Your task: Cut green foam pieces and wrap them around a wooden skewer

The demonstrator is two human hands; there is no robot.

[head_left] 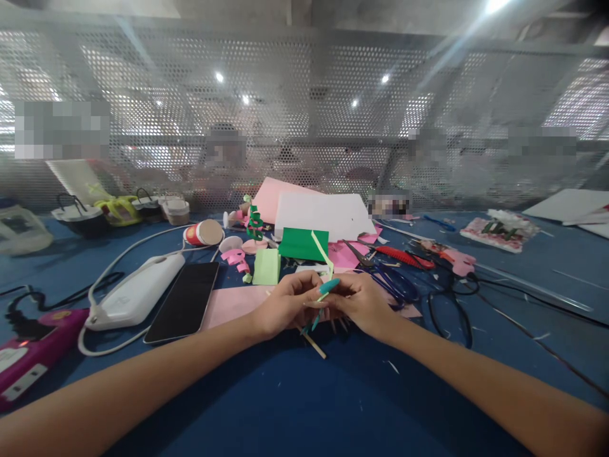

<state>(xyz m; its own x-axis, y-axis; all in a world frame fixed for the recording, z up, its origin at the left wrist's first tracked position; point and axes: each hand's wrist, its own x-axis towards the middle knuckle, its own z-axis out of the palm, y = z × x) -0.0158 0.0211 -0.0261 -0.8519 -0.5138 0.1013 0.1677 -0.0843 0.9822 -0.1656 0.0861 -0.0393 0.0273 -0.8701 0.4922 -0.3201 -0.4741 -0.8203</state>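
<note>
Both my hands meet low over the blue table [304, 406], fingers pinched together. My left hand [285, 304] and my right hand [364, 301] hold between them a thin wooden stick [314, 346] that slants down toward me. A light green paper strip [323, 254] rises from the pinch and appears wound on the stick. What lies inside the fingers is partly hidden. A pink paper sheet [228, 303] lies just left of my left hand.
A black phone [183, 301] and a white power bank [137, 293] with cable lie to the left, a pink glue gun [28, 355] further left. Green and pink papers [304, 244], scissors [394, 285] and black cables [457, 311] lie behind and to the right. A perforated metal screen [304, 127] stands behind.
</note>
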